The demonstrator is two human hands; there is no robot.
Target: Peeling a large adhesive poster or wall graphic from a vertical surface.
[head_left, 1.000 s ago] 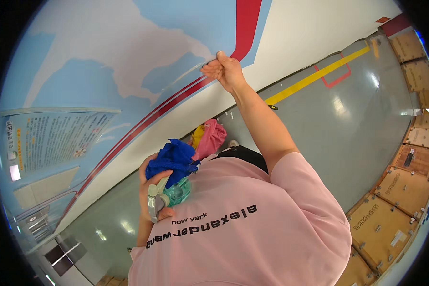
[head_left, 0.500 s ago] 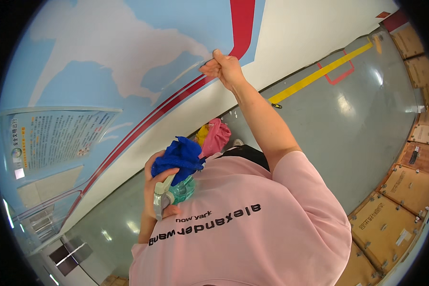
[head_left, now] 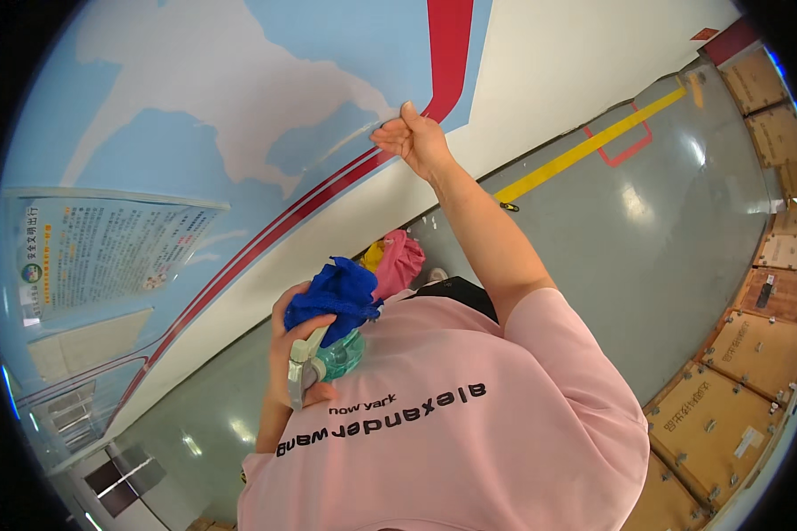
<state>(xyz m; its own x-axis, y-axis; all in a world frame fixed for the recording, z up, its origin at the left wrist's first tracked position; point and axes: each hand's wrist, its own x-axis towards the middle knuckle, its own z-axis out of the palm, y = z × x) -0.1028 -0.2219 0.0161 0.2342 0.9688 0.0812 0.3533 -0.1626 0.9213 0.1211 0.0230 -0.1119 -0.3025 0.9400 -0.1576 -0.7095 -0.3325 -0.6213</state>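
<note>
My left hand (head_left: 282,341) is closed in front of my chest. It holds a crumpled blue cloth (head_left: 336,296) together with a spray bottle (head_left: 344,356), whose pale trigger head is gripped and whose body is clear green. Stretched out ahead, my right hand (head_left: 412,142) has its fingers extended and the thumb apart, with nothing visible in it. It is close to the light blue wall panel (head_left: 328,80), beside a dark red stripe (head_left: 345,177). Whether the fingertips touch the panel I cannot tell. A thin pale streak on the panel runs toward these fingers.
Pink and yellow cloths (head_left: 401,264) hang low by the wall, beyond the blue cloth. A printed notice (head_left: 119,257) is on the panel at left. The grey floor (head_left: 682,195) carries a yellow line (head_left: 593,146). Stacked wooden crates (head_left: 704,425) line the right side.
My right hand has dropped slightly, and its fingers look a little straighter. The left hand keeps its hold on the cloth and spray bottle. The view has shifted slightly.
</note>
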